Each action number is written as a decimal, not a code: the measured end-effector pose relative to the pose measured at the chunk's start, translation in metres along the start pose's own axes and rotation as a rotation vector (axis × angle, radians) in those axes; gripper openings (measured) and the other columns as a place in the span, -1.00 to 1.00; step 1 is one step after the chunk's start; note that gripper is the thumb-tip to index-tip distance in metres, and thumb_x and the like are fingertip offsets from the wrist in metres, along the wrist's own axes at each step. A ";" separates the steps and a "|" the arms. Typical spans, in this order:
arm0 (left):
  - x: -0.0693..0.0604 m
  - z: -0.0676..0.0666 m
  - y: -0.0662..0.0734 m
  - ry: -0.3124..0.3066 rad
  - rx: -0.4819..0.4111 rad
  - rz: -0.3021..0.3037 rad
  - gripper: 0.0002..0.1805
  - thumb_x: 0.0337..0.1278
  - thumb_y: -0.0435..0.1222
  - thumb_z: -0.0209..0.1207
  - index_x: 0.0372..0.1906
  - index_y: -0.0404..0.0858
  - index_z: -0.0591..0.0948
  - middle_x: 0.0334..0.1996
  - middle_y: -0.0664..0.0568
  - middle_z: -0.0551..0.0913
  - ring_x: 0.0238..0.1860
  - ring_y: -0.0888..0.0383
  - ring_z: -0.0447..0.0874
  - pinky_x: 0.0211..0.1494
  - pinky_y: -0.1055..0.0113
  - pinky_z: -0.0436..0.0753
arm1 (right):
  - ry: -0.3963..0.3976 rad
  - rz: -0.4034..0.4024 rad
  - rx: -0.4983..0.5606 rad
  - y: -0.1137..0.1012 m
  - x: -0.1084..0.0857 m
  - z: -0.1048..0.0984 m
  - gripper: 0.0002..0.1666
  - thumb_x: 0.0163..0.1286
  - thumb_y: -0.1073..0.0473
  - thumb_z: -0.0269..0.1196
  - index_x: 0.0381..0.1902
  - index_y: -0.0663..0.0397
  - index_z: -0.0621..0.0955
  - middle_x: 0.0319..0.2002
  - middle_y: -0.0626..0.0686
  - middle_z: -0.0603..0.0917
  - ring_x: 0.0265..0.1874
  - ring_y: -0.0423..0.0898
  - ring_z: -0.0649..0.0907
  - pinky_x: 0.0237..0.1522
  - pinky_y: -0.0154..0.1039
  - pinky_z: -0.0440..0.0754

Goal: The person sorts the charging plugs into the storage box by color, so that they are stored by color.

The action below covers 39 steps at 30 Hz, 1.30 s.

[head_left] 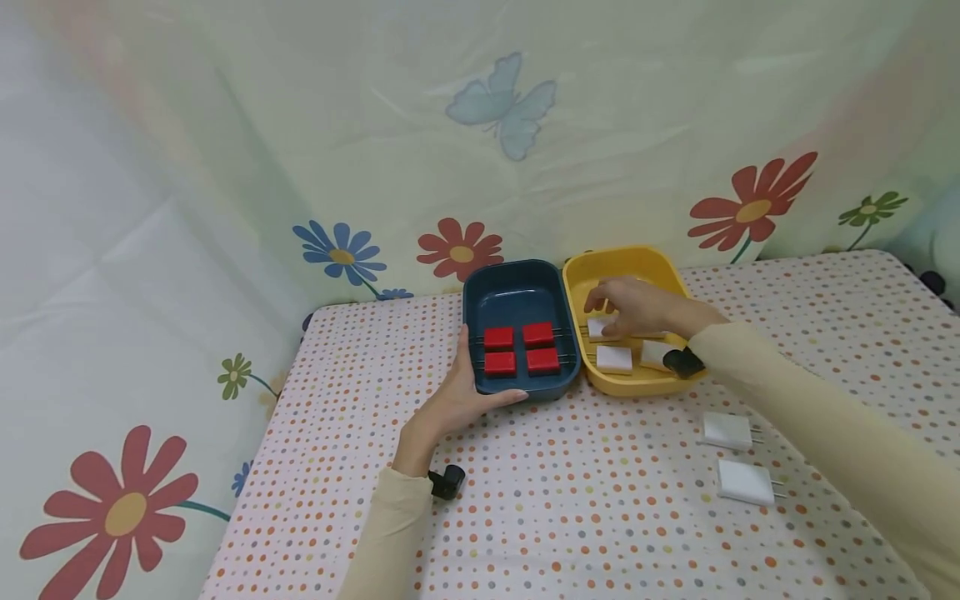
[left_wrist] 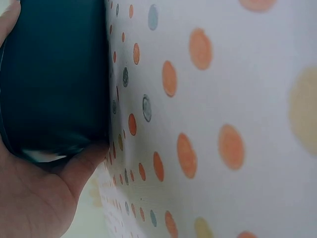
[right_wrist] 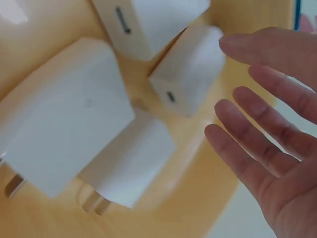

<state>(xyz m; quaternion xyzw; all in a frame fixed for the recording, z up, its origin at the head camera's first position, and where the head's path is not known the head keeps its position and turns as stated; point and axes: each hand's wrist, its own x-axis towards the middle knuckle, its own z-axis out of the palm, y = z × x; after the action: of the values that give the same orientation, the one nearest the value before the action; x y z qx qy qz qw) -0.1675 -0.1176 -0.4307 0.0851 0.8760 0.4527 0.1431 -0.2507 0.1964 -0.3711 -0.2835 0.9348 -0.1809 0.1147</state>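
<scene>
My right hand (head_left: 637, 307) is over the yellow tray (head_left: 611, 387), its fingers apart and relaxed. In the right wrist view, its thumb tip comes close to one white charger (right_wrist: 190, 72), and nothing lies between the fingers. Several white chargers (head_left: 614, 360) lie in that tray, some with metal prongs showing; the wrist partly hides them in the head view. My left hand (head_left: 457, 400) rests against the near left corner of the dark blue tray (head_left: 517, 287), thumb along the front wall and straight fingers along the left. Several red chargers (head_left: 498, 363) with thin prongs lie inside it.
Two more white chargers (head_left: 727, 430) lie on the dotted tablecloth (head_left: 570, 517), below the yellow tray and beside the right forearm. The trays stand side by side near the table's far edge, before a flowered curtain (head_left: 600, 167).
</scene>
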 end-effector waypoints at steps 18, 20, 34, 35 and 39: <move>-0.002 -0.002 -0.001 -0.005 0.018 -0.014 0.48 0.10 0.12 0.49 0.68 0.02 -0.48 0.72 -0.01 -0.21 0.68 -0.05 -0.16 0.58 -0.21 0.20 | 0.437 -0.134 -0.090 -0.032 -0.140 -0.010 -0.43 -0.09 0.39 0.69 -0.08 0.03 0.74 -0.11 -0.09 0.66 -0.22 -0.11 0.64 -0.25 -0.26 0.72; -0.003 -0.004 -0.002 0.005 0.014 -0.018 0.48 0.09 0.12 0.50 0.68 0.02 -0.47 0.71 -0.02 -0.20 0.67 -0.05 -0.15 0.58 -0.22 0.20 | 0.474 -0.176 -0.106 -0.030 -0.148 -0.002 -0.39 -0.18 0.40 0.72 -0.11 0.02 0.74 -0.14 -0.11 0.67 -0.25 -0.13 0.67 -0.27 -0.29 0.74; -0.002 -0.004 -0.001 0.001 -0.006 0.002 0.49 0.09 0.11 0.51 0.68 -0.02 -0.48 0.71 -0.04 -0.16 0.67 -0.06 -0.11 0.58 -0.21 0.21 | 0.095 0.069 -0.005 0.003 -0.174 0.046 -0.54 0.06 0.26 0.64 -0.05 0.09 0.75 -0.02 0.08 0.66 -0.04 0.13 0.69 -0.09 0.07 0.76; -0.001 -0.004 0.000 0.001 -0.006 0.003 0.49 0.10 0.10 0.51 0.68 -0.01 -0.48 0.71 -0.04 -0.16 0.67 -0.05 -0.11 0.58 -0.20 0.21 | 0.083 0.083 -0.002 0.005 -0.174 0.048 -0.52 0.05 0.27 0.65 -0.05 0.12 0.74 -0.03 0.10 0.66 -0.06 0.12 0.69 -0.10 0.07 0.76; -0.001 -0.002 0.001 -0.001 -0.011 0.007 0.48 0.11 0.07 0.51 0.68 0.01 -0.47 0.71 -0.03 -0.14 0.66 -0.05 -0.10 0.57 -0.20 0.23 | 0.056 0.100 0.000 0.011 -0.176 0.053 -0.49 0.02 0.27 0.66 -0.04 0.20 0.74 -0.06 0.13 0.66 -0.12 0.05 0.69 -0.14 0.02 0.76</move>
<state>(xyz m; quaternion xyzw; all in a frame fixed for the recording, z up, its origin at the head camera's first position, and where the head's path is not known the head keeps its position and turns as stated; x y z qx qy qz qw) -0.1676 -0.1189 -0.4290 0.0875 0.8731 0.4580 0.1422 -0.0963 0.2912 -0.4042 -0.2313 0.9506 -0.1827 0.0973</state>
